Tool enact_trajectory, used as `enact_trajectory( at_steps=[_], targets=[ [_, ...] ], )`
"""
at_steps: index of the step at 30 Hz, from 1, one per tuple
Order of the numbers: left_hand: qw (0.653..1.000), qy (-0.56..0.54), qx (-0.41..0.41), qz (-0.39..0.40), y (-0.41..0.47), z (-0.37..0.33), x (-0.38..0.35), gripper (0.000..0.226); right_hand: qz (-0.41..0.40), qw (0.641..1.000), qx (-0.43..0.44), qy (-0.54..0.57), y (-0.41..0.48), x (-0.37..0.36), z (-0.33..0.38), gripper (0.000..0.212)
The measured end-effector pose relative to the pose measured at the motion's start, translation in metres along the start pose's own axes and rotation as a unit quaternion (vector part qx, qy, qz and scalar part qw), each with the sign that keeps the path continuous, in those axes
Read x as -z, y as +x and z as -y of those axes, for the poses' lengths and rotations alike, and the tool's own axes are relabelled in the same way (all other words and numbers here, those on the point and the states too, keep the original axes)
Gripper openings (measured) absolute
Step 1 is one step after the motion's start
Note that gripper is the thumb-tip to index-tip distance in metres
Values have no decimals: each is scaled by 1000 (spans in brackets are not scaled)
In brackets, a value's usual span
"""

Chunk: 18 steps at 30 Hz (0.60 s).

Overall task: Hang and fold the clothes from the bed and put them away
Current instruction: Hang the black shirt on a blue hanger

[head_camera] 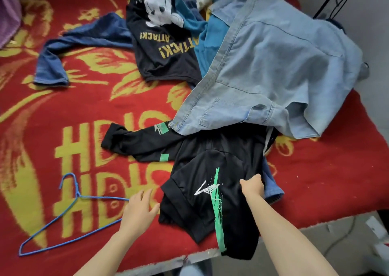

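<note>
A black jacket with green stripes lies crumpled near the front edge of the bed, one sleeve stretched out to the left. My right hand grips a fold of its fabric near the right side. My left hand hovers with relaxed fingers just left of the jacket, holding nothing, over the right end of a blue wire hanger lying flat on the blanket. Light blue jeans overlap the jacket's top.
The bed is covered by a red and yellow blanket. A black shirt with yellow lettering, a dark blue denim garment, a teal garment and a grey printed one lie piled at the back. Grey floor shows at the lower right.
</note>
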State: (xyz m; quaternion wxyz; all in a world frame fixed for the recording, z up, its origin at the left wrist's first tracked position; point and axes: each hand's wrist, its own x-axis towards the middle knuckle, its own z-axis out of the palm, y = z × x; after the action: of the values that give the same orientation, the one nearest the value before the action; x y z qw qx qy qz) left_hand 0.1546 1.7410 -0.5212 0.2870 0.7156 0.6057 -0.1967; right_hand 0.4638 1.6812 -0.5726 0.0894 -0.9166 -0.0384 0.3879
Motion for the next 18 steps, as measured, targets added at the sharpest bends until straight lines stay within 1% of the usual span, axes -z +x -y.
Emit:
enact_trajectory(
  at_steps=[1, 2, 5, 7, 9, 10, 11, 13, 14, 16, 18],
  targets=[
    [1000, 4, 0, 2, -2, 2, 0, 58, -9, 1000, 13, -5, -3, -1, -2, 41],
    [1000, 4, 2, 5, -5, 3, 0, 58, -10, 1000, 30, 0, -7, 0, -4, 36],
    [1000, 3, 3, 4, -12, 4, 3, 57, -14, 997, 73, 4, -20, 5, -10, 35],
    [1000, 0, -4, 0, -19, 2, 4, 56, -42, 992, 115, -10, -37, 10, -16, 34],
    [1000, -5, -18, -7, -26, -3, 8, 56, -65, 985, 157, 31, -59, 16, -22, 35],
    [1000, -8, -27, -13, -28, -7, 9, 55, -60, 982, 168, 67, -69, 19, -25, 34],
    [999, -12, -37, -18, -30, -11, 11, 55, -51, 977, 177, 104, -80, 23, -27, 31],
    [997, -24, -67, -25, -39, -17, 17, 54, -40, 966, 200, 156, -105, 37, -35, 15],
    [996, -32, -81, -27, -41, -21, 19, 55, -45, 962, 210, 167, -116, 47, -36, 13],
    [993, -48, -108, -20, -48, -29, 25, 58, -70, 953, 240, 170, -138, 74, -36, 15],
    [988, -61, -140, -16, -57, -33, 36, 62, -94, 937, 289, 171, -164, 103, -32, 16]
  ],
)
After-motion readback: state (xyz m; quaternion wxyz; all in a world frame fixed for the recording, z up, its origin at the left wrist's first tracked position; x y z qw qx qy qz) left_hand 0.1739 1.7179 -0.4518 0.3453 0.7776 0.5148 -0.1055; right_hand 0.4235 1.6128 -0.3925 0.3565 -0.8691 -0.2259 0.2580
